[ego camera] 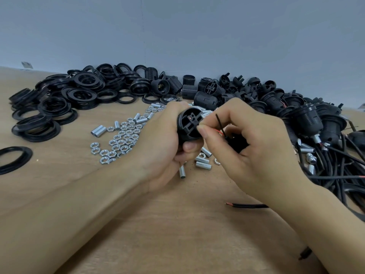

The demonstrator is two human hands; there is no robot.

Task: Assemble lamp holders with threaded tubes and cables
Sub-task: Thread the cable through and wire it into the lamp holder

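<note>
Slippage is my worry: the thin red wire (217, 131) could bend or miss its terminal if my pinch shifts. My left hand (158, 147) has its fingers wrapped round the lamp holder (189, 125), held above the table's middle. My right hand (254, 147) pinches the wires just right of the holder, fingertips (202, 131) touching its rim

Matt black plastic lamp holder (189, 125), shiny metal nuts (118, 139), wood-grain table (177, 224).
</note>
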